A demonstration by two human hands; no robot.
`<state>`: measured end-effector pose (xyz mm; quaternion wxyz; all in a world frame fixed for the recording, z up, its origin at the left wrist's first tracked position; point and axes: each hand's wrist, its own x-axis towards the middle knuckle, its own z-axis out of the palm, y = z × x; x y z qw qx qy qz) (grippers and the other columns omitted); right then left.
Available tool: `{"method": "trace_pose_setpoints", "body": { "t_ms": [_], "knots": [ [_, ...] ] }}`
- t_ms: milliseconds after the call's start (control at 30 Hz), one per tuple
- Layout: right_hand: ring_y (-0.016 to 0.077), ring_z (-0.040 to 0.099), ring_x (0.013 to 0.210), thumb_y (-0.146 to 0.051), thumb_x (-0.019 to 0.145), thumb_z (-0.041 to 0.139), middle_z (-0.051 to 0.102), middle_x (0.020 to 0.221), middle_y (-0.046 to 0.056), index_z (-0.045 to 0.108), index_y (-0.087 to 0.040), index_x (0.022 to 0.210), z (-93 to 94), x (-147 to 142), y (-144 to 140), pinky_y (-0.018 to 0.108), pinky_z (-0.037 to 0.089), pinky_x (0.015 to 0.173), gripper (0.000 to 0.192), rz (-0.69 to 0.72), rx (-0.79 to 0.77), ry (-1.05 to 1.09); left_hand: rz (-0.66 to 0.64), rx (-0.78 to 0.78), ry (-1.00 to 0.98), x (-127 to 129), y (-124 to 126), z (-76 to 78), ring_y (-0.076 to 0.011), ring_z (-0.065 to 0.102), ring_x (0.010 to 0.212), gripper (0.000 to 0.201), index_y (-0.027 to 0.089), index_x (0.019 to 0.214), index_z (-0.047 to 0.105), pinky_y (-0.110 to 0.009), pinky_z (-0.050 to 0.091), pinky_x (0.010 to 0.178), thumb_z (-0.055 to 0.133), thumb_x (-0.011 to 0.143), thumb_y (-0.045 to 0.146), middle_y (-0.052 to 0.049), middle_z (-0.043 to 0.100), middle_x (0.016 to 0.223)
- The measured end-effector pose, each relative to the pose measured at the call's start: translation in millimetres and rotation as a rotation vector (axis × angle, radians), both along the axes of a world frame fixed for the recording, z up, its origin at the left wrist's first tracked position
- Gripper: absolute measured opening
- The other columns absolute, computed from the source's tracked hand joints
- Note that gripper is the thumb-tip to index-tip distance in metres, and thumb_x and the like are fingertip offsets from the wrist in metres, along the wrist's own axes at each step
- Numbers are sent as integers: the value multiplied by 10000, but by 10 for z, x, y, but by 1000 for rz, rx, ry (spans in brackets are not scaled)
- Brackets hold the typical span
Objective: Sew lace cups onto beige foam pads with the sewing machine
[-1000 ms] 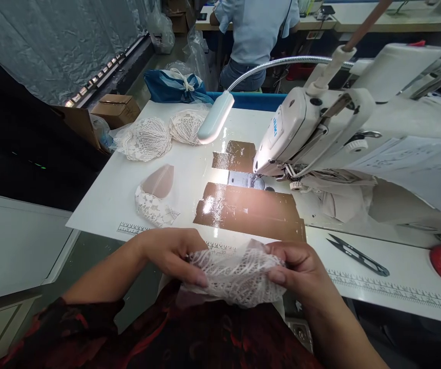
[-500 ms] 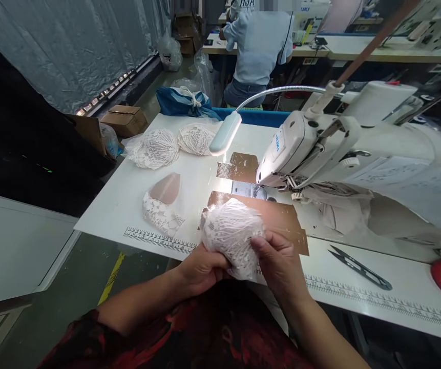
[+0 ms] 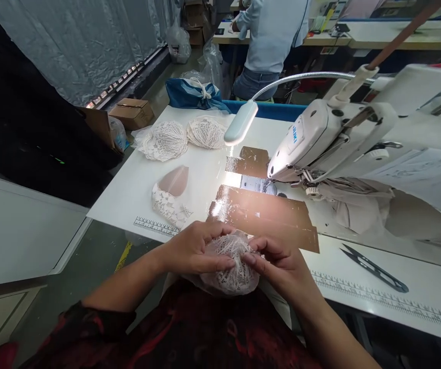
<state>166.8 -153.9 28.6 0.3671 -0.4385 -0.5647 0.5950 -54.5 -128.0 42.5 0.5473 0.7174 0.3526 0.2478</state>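
Observation:
A white lace bra cup (image 3: 232,277) is in front of my body, at the near edge of the table. My left hand (image 3: 191,252) grips its left side, with the thumb on the lace. On the right side, my right hand (image 3: 281,262) pinches the lace between thumb and fingers. Left of the hands on the tabletop lies a beige cup piece (image 3: 174,182) with floral lace (image 3: 168,206) along its lower part. Farther back are two lace-covered cups, one on the left (image 3: 166,141) and one beside it (image 3: 207,132).
A sewing machine (image 3: 320,138) with a lit lamp (image 3: 241,123) stands at the right. Brown card (image 3: 262,215) covers the table by the needle plate (image 3: 253,183). Thread snips (image 3: 376,269) lie at the right, above a printed ruler (image 3: 381,297). A person (image 3: 270,46) sits beyond.
Both hands have brought the lace cup down toward my body and turned it. My left hand has shifted up its side. The view has moved, so the table appears farther right.

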Motion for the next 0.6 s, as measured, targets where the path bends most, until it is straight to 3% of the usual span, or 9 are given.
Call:
{"method": "trace_pose_setpoints", "body": {
  "t_ms": [100, 267, 400, 600],
  "knots": [
    [162, 613, 786, -326, 812, 659, 660, 834, 30, 663, -201, 717, -11, -12, 22, 273, 485, 672, 157, -46, 105, -54, -35, -5, -20, 56, -23, -83, -132, 561, 725, 270, 130, 991, 636, -223, 441, 659, 621, 839, 353, -25, 620, 828],
    [146, 615, 724, -301, 809, 654, 658, 767, 21, 636, -195, 680, -3, -45, 56, 269, 487, 652, 168, -104, 162, -113, -29, 60, -12, 65, -6, -40, -124, 564, 735, 300, 148, 1069, 626, -212, 432, 667, 646, 827, 323, -21, 636, 865],
    [136, 609, 694, -286, 809, 654, 654, 737, 15, 617, -189, 663, 0, -68, 55, 256, 477, 632, 178, -126, 193, -138, 37, 123, 80, 108, 28, 14, -101, 542, 685, 188, 143, 948, 648, -195, 402, 634, 632, 835, 293, 8, 614, 770],
    [132, 587, 645, -312, 822, 638, 650, 708, 14, 623, -184, 710, -33, -14, 83, 245, 457, 584, 171, -111, 156, -191, 39, 126, 82, 198, 62, -24, -85, 502, 653, 153, 128, 875, 642, -190, 378, 609, 557, 873, 256, 20, 572, 714]
  ]
}}
